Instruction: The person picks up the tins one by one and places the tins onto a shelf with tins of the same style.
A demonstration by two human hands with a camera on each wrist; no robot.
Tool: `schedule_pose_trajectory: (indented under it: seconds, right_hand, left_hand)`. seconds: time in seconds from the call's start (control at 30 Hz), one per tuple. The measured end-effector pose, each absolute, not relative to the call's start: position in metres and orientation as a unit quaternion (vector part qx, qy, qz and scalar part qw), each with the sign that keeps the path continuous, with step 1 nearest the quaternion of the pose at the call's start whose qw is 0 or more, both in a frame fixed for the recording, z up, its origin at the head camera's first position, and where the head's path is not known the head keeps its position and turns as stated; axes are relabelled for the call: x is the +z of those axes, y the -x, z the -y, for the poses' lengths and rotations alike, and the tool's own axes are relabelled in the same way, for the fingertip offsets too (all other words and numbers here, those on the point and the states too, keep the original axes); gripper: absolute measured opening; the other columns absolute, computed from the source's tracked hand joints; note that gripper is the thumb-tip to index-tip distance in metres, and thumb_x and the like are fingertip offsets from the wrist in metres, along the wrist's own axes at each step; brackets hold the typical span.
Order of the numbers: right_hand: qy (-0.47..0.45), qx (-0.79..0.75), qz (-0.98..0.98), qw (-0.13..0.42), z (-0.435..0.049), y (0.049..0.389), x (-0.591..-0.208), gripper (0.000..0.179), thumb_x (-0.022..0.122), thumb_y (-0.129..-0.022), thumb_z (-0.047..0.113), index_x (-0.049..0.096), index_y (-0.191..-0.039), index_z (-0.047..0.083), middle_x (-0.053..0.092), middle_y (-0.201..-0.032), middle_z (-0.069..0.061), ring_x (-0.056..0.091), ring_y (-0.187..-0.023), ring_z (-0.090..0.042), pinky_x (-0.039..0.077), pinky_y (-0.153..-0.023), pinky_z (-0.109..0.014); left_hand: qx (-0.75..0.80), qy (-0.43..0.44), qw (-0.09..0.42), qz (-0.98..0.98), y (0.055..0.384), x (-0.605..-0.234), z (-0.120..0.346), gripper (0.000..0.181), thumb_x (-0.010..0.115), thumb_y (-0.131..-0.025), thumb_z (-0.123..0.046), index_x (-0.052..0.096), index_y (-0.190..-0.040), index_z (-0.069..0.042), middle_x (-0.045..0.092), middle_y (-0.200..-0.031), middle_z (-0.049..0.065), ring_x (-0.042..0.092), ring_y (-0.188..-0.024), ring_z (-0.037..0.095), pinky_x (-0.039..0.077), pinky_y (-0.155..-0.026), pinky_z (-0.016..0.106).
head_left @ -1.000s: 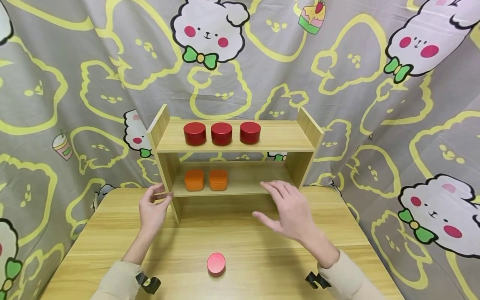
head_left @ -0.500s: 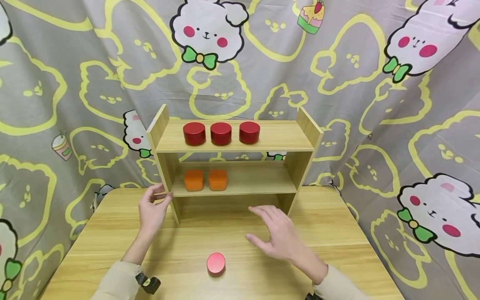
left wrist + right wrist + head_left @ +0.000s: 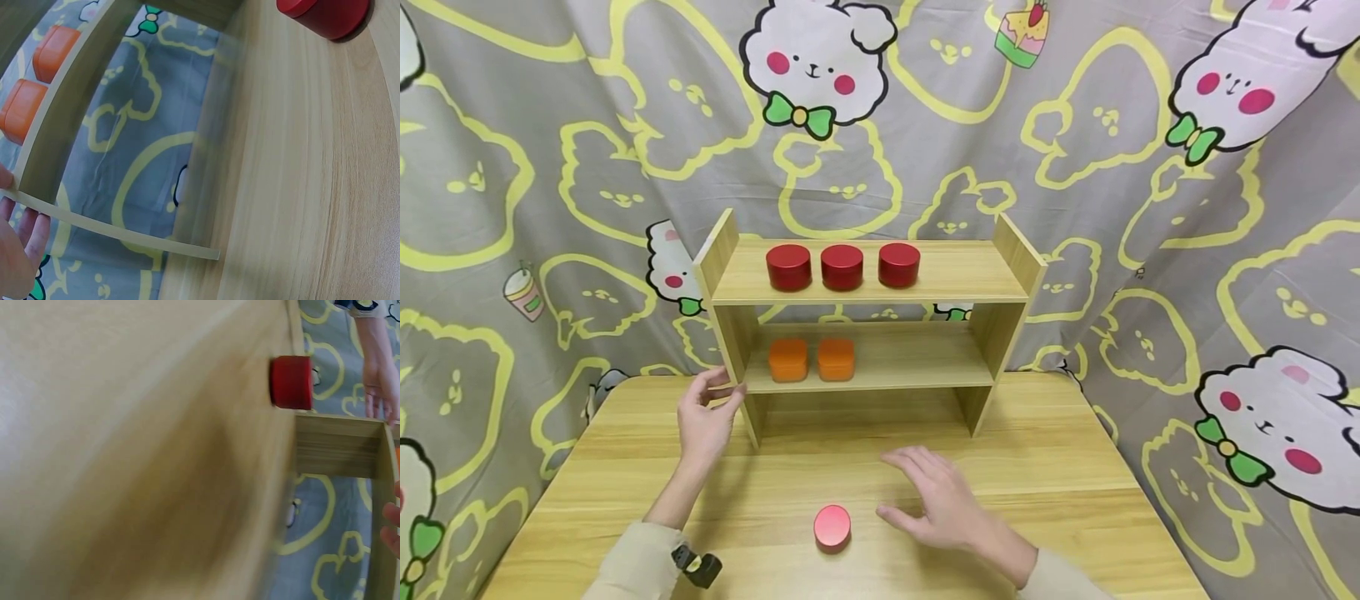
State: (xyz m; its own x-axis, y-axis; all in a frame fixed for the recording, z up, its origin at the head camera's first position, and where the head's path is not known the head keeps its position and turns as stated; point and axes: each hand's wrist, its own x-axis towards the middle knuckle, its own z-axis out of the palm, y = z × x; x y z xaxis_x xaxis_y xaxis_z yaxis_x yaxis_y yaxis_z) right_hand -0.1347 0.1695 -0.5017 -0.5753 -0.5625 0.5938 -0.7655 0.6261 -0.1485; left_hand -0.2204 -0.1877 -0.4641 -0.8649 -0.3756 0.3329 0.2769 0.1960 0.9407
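My left hand [image 3: 706,425] grips the left side panel of a small wooden shelf [image 3: 925,358]. In the left wrist view the thumb lies on one side of the panel and the fingers [image 3: 28,228] on the other. My right hand [image 3: 936,500] hovers over the table, its fingers extended and thumb apart, holding nothing. To its left a round red tin [image 3: 832,528] stands on the tabletop, not touched by either hand. That same red tin [image 3: 292,382] shows in the right wrist view, with my right fingertips [image 3: 390,537] at the right edge.
Three red tins [image 3: 842,267] stand in a row on the top shelf, left of its right end. Two orange boxes [image 3: 812,360] sit on the left of the middle shelf. A patterned grey curtain [image 3: 1075,208] hangs behind the wooden table [image 3: 1052,467].
My right hand has come away from the right of the middle shelf, moving down and left toward the red tin on the table. The left hand and all containers stay put.
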Motion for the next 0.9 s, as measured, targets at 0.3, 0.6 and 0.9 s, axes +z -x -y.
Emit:
schedule_pose_trajectory:
  seconds: [0.3,0.6,0.9]
  right_hand:
    - [-0.397,0.204,0.878,0.172,-0.164,0.131,-0.522,0.061,0.062,-0.100,0.058,0.058,-0.145,0.016,0.068,-0.139,0.004,0.066,-0.126,-0.015,0.059,-0.109,-0.047]
    - [-0.415,0.178,0.887,0.094,-0.158,0.126,-0.533,0.063,0.056,-0.103,0.061,0.053,-0.150,0.020,0.065,-0.141,0.007,0.063,-0.128,-0.010,0.059,-0.108,-0.039]
    - [-0.424,0.146,0.891,0.069,-0.152,0.129,-0.539,0.068,0.053,-0.103,0.065,0.049,-0.154,0.021,0.064,-0.145,0.007,0.061,-0.133,-0.012,0.055,-0.116,-0.044]
  left_hand:
    - [-0.629,-0.032,0.253,0.734,0.219,-0.465,0.188,0.035,0.077,-0.092,0.003,0.069,-0.125,0.001,0.060,-0.099,-0.017,0.065,-0.084,-0.008,0.059,-0.075,0.005]
    - [-0.631,-0.032,0.251,0.733,0.220,-0.465,0.189,0.034,0.077,-0.092,0.002,0.070,-0.125,0.001,0.059,-0.099,-0.016,0.064,-0.085,-0.007,0.059,-0.075,0.005]
    - [-0.633,-0.030,0.258,0.729,0.221,-0.466,0.188,0.034,0.077,-0.091,0.004,0.070,-0.124,0.001,0.059,-0.097,-0.019,0.064,-0.083,-0.007,0.059,-0.075,0.005]
